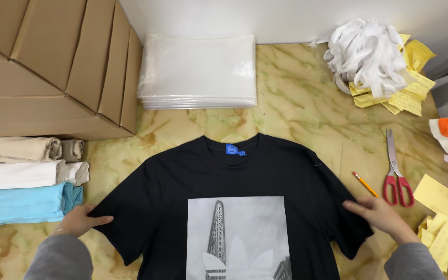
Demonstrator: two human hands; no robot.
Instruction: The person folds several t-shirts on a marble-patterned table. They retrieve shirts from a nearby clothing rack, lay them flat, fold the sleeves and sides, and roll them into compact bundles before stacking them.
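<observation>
Left hand (81,220), right hand (381,213) flat, fingers spread, on black T-shirt (172,192) sleeves; blue neck label (232,150); clear bag stack (198,71) behind.

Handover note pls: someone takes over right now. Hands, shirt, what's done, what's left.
Left hand: flat on the left sleeve of the black T-shirt, gripping nothing.
Right hand: flat on the right sleeve.
Shirt lies face up, spread on the marbled table, collar away from you.
Done: laid out. Left: no fold made yet.
Clear bags are stacked beyond the collar; scissors at right.
</observation>
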